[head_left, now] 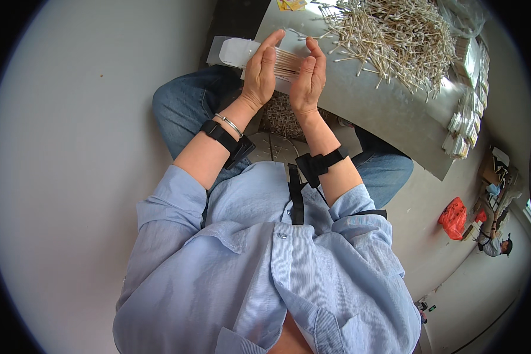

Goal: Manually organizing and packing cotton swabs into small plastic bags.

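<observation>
Between my two hands lies a row of cotton swabs [287, 64], their sticks running side to side from palm to palm. My left hand [259, 74] presses at their left ends, with its fingers together and nearly straight. At the right ends my right hand [308, 76] curves inward, its fingers bent a little. The palms hide the swab tips. Just left of my left hand sits a white card piece [239, 52], partly covered by it. A few loose swabs [324, 36] lie beyond my right hand.
A big heap of cotton swabs [395, 41] covers the far right of the metal table [371, 100]. Clear packets [469, 121] line its right edge. Below is a container of swabs [282, 118]. A red bag [453, 218] and another person [494, 243] are farther right.
</observation>
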